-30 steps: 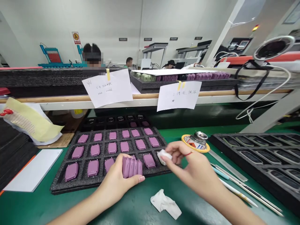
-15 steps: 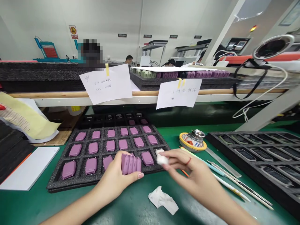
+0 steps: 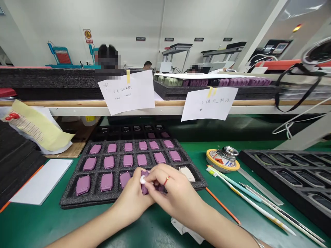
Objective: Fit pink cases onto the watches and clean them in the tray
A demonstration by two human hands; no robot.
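My left hand (image 3: 126, 198) is wrapped round a stack of purple device housings (image 3: 144, 190), mostly covered now by my right hand (image 3: 174, 187). Between the thumb and fingertips of the right hand is a small wad of white tissue (image 3: 142, 179), pressed against the front housing. Behind both hands lies a black foam tray (image 3: 67, 200), its compartments holding purple housings (image 3: 107, 182). One pale housing (image 3: 187, 174) sits in the front right compartment. A crumpled white wipe (image 3: 184, 230) lies on the green table, partly under my right forearm.
To the right are a yellow-rimmed round container with a metal top (image 3: 222, 159), a toothbrush (image 3: 248, 199), an orange stick (image 3: 223, 206) and a steel ruler (image 3: 261, 187). Another foam tray (image 3: 258, 175) stands beyond them. A shelf edge (image 3: 165, 111) with taped papers crosses behind; people sit farther back.
My right hand has moved left from beside the tray's front right compartment, bringing the tissue wad onto the housings in my left hand. The view has shifted slightly left.
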